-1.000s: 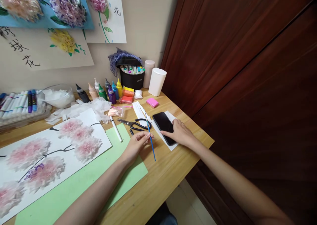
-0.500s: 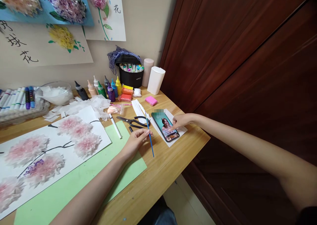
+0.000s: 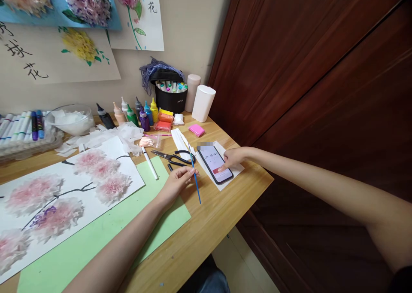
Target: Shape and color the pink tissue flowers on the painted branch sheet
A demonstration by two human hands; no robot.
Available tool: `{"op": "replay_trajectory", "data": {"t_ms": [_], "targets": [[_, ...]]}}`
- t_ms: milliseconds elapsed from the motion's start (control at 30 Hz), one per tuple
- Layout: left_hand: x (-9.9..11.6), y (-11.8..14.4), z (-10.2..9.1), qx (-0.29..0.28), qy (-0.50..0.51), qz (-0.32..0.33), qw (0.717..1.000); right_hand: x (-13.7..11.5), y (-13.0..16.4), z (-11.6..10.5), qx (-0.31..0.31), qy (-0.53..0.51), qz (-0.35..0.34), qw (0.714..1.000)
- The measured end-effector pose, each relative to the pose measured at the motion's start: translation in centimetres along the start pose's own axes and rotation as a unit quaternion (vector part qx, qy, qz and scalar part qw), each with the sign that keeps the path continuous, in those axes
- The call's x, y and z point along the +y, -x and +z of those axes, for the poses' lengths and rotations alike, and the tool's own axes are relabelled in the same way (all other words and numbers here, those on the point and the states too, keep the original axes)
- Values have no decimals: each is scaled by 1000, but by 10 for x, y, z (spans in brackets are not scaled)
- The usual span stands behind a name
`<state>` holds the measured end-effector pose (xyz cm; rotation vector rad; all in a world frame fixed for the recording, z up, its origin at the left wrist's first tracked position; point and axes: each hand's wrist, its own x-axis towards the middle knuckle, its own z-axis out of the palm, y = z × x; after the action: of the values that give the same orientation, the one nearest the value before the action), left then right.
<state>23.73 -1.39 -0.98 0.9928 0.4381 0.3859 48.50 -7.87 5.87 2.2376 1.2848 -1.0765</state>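
Note:
My left hand [image 3: 176,184] rests on the wooden desk [image 3: 219,215] and pinches a thin blue paintbrush [image 3: 195,180] between its fingertips. My right hand [image 3: 234,157] reaches in from the right, one finger touching the lit screen of a phone [image 3: 214,164]. The phone lies on a white paper sheet near the desk's right edge and shows a light screen with numbers. Black scissors [image 3: 172,157] lie just behind my left hand. A white pen [image 3: 150,164] lies to their left.
A white sheet with pink tissue flowers [image 3: 64,190] lies on green paper [image 3: 96,241] at the left. Paint bottles [image 3: 141,112], a black marker case [image 3: 170,96], white cups [image 3: 203,104], a pink block [image 3: 197,130] and a marker tray [image 3: 22,132] line the back. A dark wooden wardrobe [image 3: 305,78] stands right.
My right hand lifted off the dark phone and now taps it with one finger. The screen lit up, first with a picture, now with a light page of numbers. My left hand stayed put.

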Motion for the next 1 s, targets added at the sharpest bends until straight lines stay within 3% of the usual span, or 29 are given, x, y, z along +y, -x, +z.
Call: {"op": "replay_trajectory", "data": {"t_ms": [267, 333, 433, 500, 600, 733, 867, 1000], "targets": [[3, 2, 2, 0, -15, -1, 1000, 6, 17, -3, 42, -66, -32, 996], [4, 4, 2, -1, -22, -3, 1000, 6, 30, -1, 94, -78, -36, 992], [6, 5, 5, -3, -25, -3, 1000, -2, 53, 16, 238, -76, -67, 966], [7, 5, 8, -9, -30, 2, 999, -15, 67, 35, 373, -47, -174, 910], [13, 3, 16, -28, -61, 14, 998, -38, 76, 67, 471, 65, -332, 815], [27, 5, 23, 5, -83, 37, 996, -69, 67, 94, 560, 83, -365, 739], [47, 35, 15, 74, -98, 71, 990, -97, 58, 101, 616, 81, -429, 656], [67, 84, -8, 131, -125, 80, 980, -135, 59, 99, 600, 120, -525, 591]]}}
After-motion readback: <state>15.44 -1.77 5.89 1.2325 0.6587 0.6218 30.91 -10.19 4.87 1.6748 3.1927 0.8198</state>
